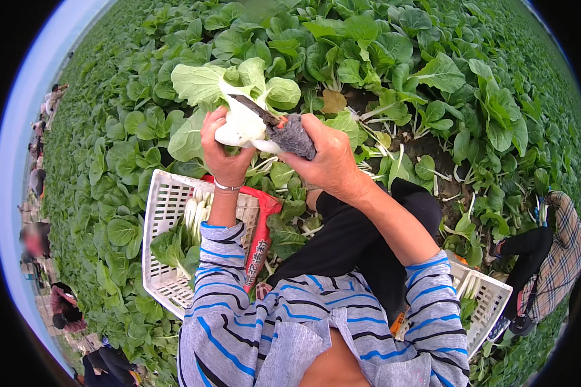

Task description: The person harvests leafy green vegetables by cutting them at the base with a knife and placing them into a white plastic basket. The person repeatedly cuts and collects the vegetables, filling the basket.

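Observation:
My left hand point(227, 152) grips a leafy green with a thick white base, a bok choy head point(242, 125), from its left side. My right hand point(327, 157) is closed around the dark cloth-like wrapped handle of a knife point(290, 135). The knife's dark, dirty blade lies across the white stalks, pointing up and left to the leaves. Below my left forearm stands a white plastic crate point(167, 193) holding several leafy greens with white stalks. A red bag point(261, 232) bearing writing hangs at the crate's right side.
Dense leafy greens point(121, 232) grow all around. Cut leaves and stalks lie on dark soil point(438, 150) right of my hands. A second white crate point(489, 295) stands at lower right, beside a person in a checked top point(559, 256). Other people point(68, 309) are at the far left.

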Motion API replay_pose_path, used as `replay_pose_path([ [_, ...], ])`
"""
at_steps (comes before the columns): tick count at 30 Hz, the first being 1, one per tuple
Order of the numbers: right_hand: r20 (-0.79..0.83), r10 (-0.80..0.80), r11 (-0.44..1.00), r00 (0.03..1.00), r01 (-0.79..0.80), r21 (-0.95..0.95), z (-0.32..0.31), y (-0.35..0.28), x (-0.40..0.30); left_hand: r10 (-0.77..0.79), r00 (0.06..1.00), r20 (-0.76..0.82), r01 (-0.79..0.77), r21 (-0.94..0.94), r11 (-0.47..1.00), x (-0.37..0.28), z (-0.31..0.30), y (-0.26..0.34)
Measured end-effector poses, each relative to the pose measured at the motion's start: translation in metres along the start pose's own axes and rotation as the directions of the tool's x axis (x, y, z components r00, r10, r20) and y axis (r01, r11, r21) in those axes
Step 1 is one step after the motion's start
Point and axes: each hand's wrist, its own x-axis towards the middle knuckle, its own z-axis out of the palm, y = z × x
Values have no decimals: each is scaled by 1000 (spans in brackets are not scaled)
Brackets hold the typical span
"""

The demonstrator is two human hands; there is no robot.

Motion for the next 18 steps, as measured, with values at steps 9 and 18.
replay_pose_path([
  [9,-96,135,720,986,-165,-675,-55,71,-25,326,944,55,-306,519,798,2,-81,4],
  [18,-108,428,684,897,-399,-610,-102,93,-31,218,967,132,-224,850,477,-1,-216,67],
])
